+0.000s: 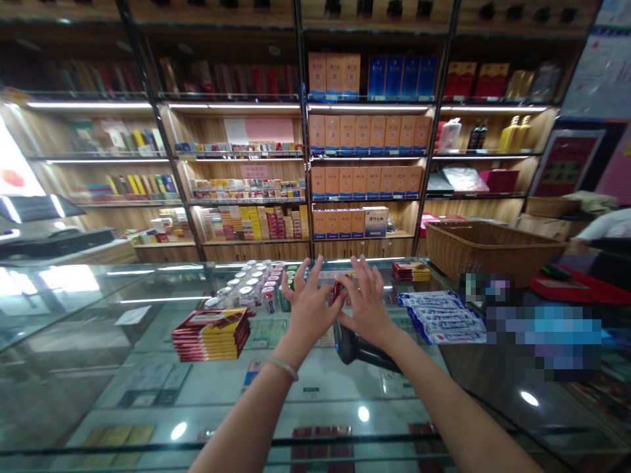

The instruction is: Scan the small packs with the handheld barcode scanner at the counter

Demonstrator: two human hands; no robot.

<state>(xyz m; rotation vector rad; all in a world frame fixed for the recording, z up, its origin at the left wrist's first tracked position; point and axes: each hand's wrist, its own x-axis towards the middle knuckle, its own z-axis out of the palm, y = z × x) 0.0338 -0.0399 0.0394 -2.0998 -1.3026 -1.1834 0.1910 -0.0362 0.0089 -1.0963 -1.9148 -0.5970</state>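
Above the glass counter, my left hand [309,307] and my right hand [369,310] meet with thumbs and index fingers bent inward, the other fingers raised and spread. Between these fingertips shows a red edge of a small packet [336,292], mostly hidden by the fingers. A black handheld scanner [349,344] lies just below my right hand, partly covered by its wrist. Left of my hands sits a stack of red and yellow chocolate packets [211,335]. Small clear tubs with white lids [248,290] stand in rows behind it, beside several green-and-white containers [287,297].
Blue-and-white packets [441,316] lie in a row to the right. A wicker basket [488,246] stands beyond them, near a smaller stack of red-yellow packets [411,271]. Lit shelves [362,243] with orange boxes line the back wall. A person's sleeve [604,230] shows at far right.
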